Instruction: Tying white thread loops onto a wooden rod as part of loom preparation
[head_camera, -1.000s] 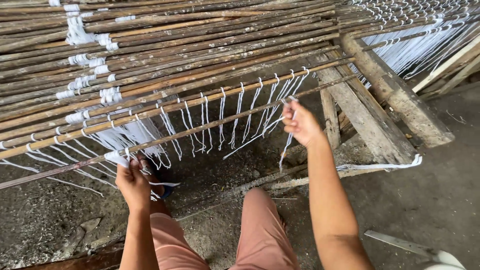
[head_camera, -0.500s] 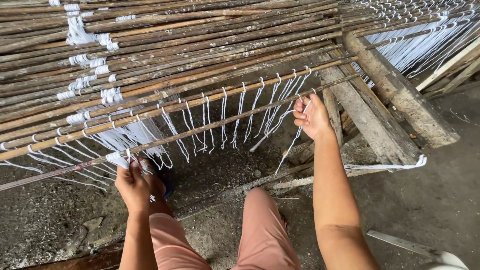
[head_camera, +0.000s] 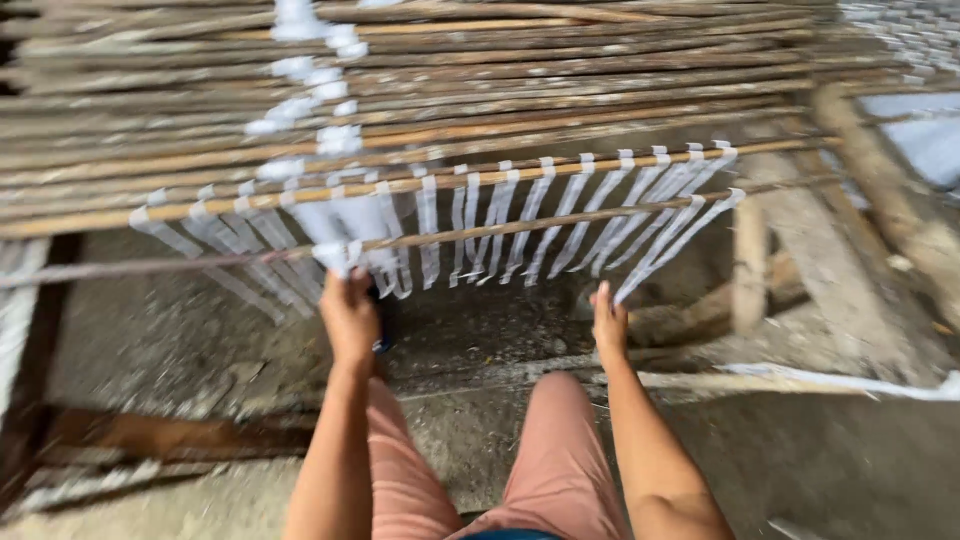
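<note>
My knees (head_camera: 480, 470), in pinkish trousers, fill the bottom of the view, and both my forearms run up from the lower edge, cut off below the elbows. The whole picture is smeared by motion, so fine detail is hard to read — I cannot make out single knots or exactly where each strand ends.

My left hand (head_camera: 350, 315) is up at the thin lower stick (head_camera: 560, 222), seen from the back, fingers curled closed around a bunch of white cord (head_camera: 340, 250) where it hangs at that stick; the fingertips themselves are hidden behind the hand. My right hand (head_camera: 607, 322) sits a little lower and apart, fingers drawn together at the bottom end of a slanting white strand (head_camera: 665, 250) — it looks like a pinch, though blur keeps me from telling how tight.

Beyond my hands the white strands loop in a row over a thicker pole (head_camera: 600, 165) and cross the lower stick. Further back lies a mat of bound sticks (head_camera: 560, 70) with more white ties (head_camera: 300, 90). To the right, blurred wooden beams (head_camera: 890, 210) sit on the grey concrete floor (head_camera: 850, 470).
</note>
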